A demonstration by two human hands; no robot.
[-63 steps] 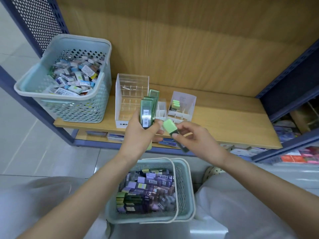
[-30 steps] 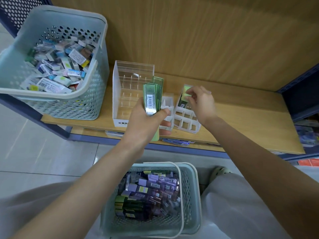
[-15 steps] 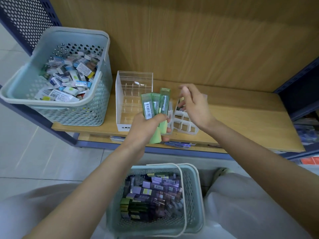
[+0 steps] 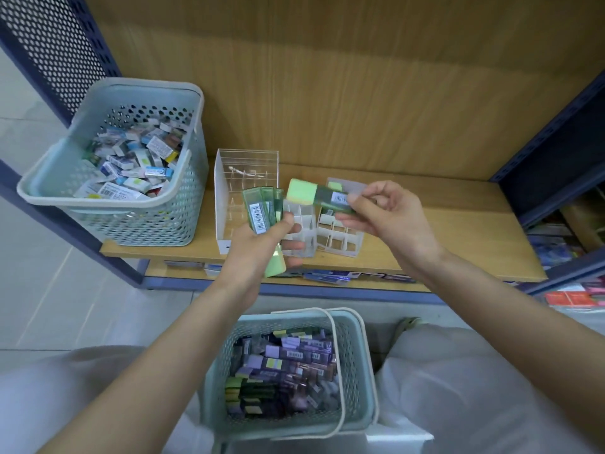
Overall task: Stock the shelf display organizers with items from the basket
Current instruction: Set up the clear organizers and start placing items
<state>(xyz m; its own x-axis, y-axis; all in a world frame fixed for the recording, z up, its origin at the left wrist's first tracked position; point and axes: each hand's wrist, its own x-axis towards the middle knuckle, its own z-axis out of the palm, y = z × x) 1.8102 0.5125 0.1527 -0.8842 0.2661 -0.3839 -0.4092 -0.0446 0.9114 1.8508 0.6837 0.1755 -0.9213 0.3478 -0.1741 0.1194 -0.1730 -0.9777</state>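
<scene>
Green boxes (image 4: 262, 209) are squeezed in the left hand (image 4: 258, 247). Now the right hand (image 4: 389, 217), empty before, pinches one green box (image 4: 319, 196) over the white organizers (image 4: 339, 231). Hands hide most slots. Floor basket (image 4: 357, 375) sits below.

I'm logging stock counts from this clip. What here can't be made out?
- Head view: the stack in the left hand; the green boxes overlap, so no count.
- Barcode on the green box in the right hand: too small to read.
- Label on the tall clear organizer: hidden by the left hand.
</scene>
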